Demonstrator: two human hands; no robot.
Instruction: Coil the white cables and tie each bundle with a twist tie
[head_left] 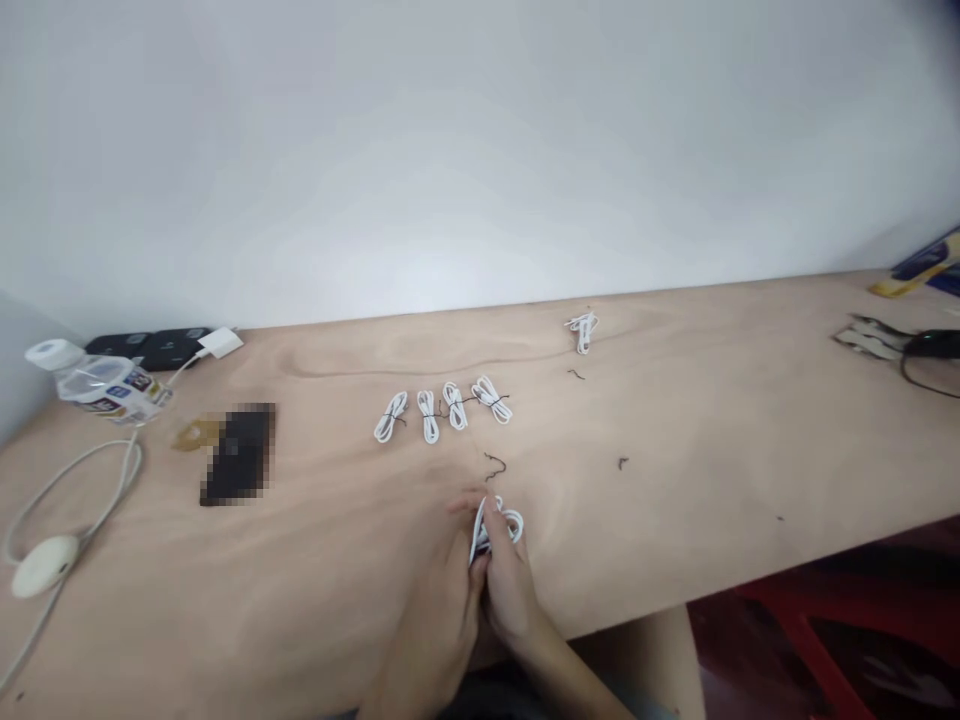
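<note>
Both hands meet near the front edge of the wooden table [675, 400] around one coiled white cable [501, 525]. My left hand [442, 590] pinches the coil from the left. My right hand [510, 585] grips it from the right, fingers closed. Just beyond the coil lies a loose black twist tie [495, 464]. Farther back, a row of several tied white cable bundles [442, 410] rests on the table. One more white bundle [583, 330] sits alone near the wall.
A water bottle [101, 382] lies at the left, beside black devices [154, 347] and a white charger [220, 343] whose cord runs to a white puck [43, 565]. A dark blurred item [238, 452] lies left of centre. A black mouse [934, 345] sits far right. Small tie scraps [622, 462] dot the table.
</note>
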